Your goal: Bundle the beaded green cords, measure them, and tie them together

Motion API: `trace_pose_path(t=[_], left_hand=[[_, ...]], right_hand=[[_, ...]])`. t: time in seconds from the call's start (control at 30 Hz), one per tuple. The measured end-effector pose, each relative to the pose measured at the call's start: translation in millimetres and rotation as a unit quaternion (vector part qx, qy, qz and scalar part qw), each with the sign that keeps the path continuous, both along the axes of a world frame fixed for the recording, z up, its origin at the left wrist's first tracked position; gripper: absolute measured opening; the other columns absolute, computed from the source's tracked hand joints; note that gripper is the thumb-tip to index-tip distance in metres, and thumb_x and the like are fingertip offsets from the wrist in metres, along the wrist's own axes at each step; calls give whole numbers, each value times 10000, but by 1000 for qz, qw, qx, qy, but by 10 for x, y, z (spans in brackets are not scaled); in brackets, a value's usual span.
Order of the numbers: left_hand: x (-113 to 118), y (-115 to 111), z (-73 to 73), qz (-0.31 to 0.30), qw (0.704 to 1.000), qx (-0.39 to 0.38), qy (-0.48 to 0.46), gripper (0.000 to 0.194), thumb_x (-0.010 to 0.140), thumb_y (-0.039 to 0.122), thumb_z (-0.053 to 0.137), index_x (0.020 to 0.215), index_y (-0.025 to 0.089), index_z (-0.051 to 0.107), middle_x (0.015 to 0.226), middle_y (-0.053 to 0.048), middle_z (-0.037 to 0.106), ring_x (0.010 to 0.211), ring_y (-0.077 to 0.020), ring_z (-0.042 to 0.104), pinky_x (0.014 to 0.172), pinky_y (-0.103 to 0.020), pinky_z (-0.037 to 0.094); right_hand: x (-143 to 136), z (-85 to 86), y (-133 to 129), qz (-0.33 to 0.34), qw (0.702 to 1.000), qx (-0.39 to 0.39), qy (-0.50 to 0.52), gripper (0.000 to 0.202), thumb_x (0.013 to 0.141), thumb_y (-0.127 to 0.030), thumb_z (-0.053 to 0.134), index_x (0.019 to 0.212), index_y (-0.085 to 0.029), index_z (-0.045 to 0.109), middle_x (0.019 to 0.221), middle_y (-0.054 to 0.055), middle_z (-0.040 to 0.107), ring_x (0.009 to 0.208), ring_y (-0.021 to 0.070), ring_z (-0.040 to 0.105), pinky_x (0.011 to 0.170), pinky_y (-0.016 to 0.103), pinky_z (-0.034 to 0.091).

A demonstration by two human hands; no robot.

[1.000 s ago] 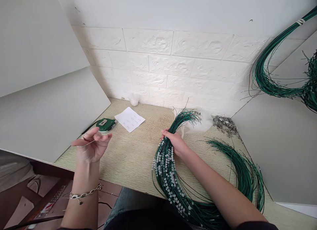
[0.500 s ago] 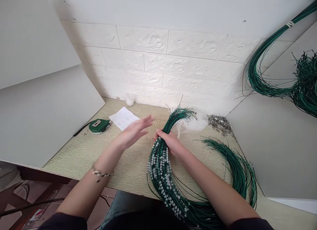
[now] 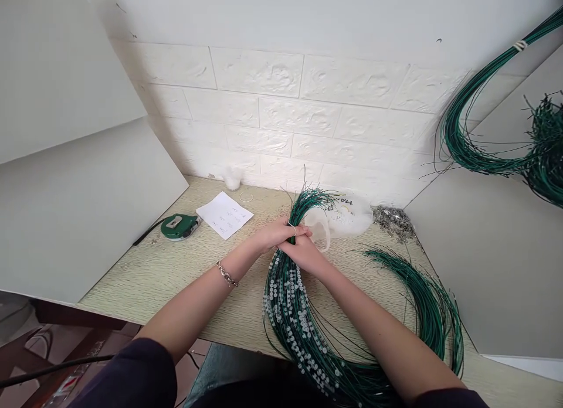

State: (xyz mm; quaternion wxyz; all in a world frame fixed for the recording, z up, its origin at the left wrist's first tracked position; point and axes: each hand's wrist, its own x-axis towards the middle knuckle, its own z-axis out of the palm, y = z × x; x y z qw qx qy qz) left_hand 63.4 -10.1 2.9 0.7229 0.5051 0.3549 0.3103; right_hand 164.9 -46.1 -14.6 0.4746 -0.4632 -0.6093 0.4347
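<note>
The bundle (image 3: pixel 295 302) is gathered across the tabletop's (image 3: pixel 246 314) front edge, clamped by left hand (image 3: pixel 273 234) and right hand (image 3: pixel 307 254) fingers, the band (image 3: pixel 294 227) not visibly secured.

Left hand (image 3: pixel 275 233) touches right hand (image 3: pixel 304 253), forearms (image 3: pixel 189 308) converging.

Green wires (image 3: pixel 301 207) dotted with whitish beads (image 3: pixel 303 321) — sleeve (image 3: pixel 138 370) dark, perhaps purple — streaked beige tabletop (image 3: pixel 246 299), white brick-patterned wall (image 3: pixel 279 115)

a green tape measure (image 3: pixel 179 227) lies by the left edge of the bench (image 3: pixel 153 291), just beside a written paper (image 3: pixel 225 215). along the back edge are a small whitish object (image 3: pixel 232 179) and a clear bag (image 3: pixel 354 218); a grey heap (image 3: pixel 394 222) fills the back right corner.
</note>
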Motion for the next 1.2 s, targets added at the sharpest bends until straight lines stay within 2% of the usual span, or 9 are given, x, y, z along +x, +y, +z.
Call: trace_pose_path(t=[0.1,0.2,0.33,0.43,0.53,0.73,0.83,1.0,1.2], left_hand=[[-29,6,-26,21,999,-45,7,184,633,258,660,704,89,649,728,-80,640,749,-156,570,694,-234,431],[-52,32,-69,26,997,-69,7,254,583,325,695,655,98,606,602,-48,598,590,-119,540,565,-224,416],[-61,25,-66,28,997,-62,34,327,515,345,737,656,103,570,586,-26,569,509,-90,501,459,-193,351],[-58,8,-47,7,998,-25,63,354,514,372,731,637,96,545,572,-10,535,471,-64,461,424,-177,300],[-61,5,-49,-4,998,2,68,359,534,388,713,649,103,528,572,6,515,460,-53,434,421,-176,281],[-89,1,-54,1,994,-33,105,398,503,419,717,659,136,484,490,37,465,442,-74,410,415,-194,260],[-101,3,-55,-6,994,-41,102,405,492,427,718,656,144,480,492,40,465,442,-77,406,421,-201,260],[-106,17,-79,-27,996,-20,79,367,492,389,720,637,140,494,506,38,473,469,-76,413,450,-203,259],[-113,9,-67,-41,995,-4,94,338,518,373,706,553,132,472,492,31,459,444,-67,385,438,-210,233]], right_hand=[[84,10,-3,24,997,-14,-71,189,627,-357,605,651,-169,608,703,17,578,671,152,506,607,257,373],[190,59,19,-8,996,-28,-90,345,708,-430,502,497,-160,535,506,0,507,510,122,443,495,245,316],[273,141,109,-110,993,3,-47,268,708,-417,514,607,-170,539,527,-17,517,508,113,455,475,231,331],[278,152,194,-96,995,-6,-16,214,663,-371,579,749,-175,581,633,-1,568,559,118,501,510,238,390],[263,125,241,-93,994,-40,46,310,606,-349,636,842,-166,551,691,9,588,591,124,535,540,253,434],[276,90,228,-87,986,-51,134,311,586,-347,658,775,-142,519,627,-4,575,551,105,533,573,261,454],[288,91,217,-93,992,-19,87,265,609,-324,642,789,-152,550,678,9,594,615,119,545,605,265,451],[268,105,192,-104,989,59,-90,155,670,-271,578,774,-180,647,760,25,616,690,139,542,656,277,427],[251,126,224,-102,972,107,-185,114,705,-233,507,649,-177,589,674,6,564,630,127,499,611,258,394]])
